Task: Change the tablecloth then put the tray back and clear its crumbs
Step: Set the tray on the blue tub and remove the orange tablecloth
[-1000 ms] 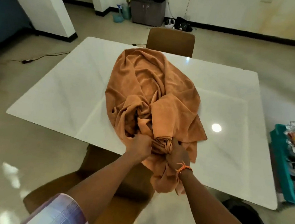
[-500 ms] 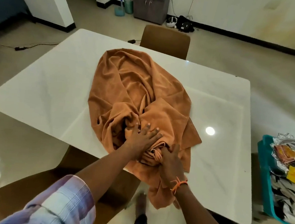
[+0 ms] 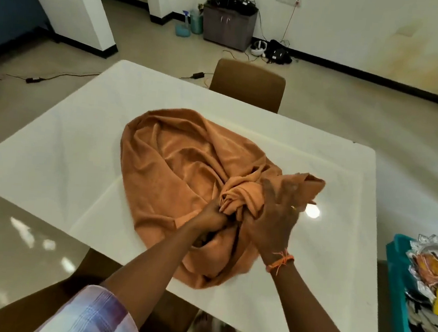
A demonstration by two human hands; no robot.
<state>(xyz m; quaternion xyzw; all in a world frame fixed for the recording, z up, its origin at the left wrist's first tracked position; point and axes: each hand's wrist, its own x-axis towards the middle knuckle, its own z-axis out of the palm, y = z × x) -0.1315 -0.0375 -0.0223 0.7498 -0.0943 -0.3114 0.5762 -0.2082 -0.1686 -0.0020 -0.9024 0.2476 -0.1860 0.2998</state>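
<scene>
While the orange tablecloth [image 3: 175, 172] sits bunched in a heap on the white table [image 3: 63, 152], near edge spilling slightly over the table's front side, left hand [image 3: 212, 217] has its fingers curled into the twisted knot of fabric at the heap's near right. Right hand [image 3: 274, 215] is motion-blurred, fingers spread and mostly straight, laid against the right side of that same twist with a loose flap of cloth poking up behind it; looks flat rather than clamped. Brown chair [image 3: 247, 85] at the far edge, teal tray [image 3: 398, 282] of packets off the right side.
</scene>
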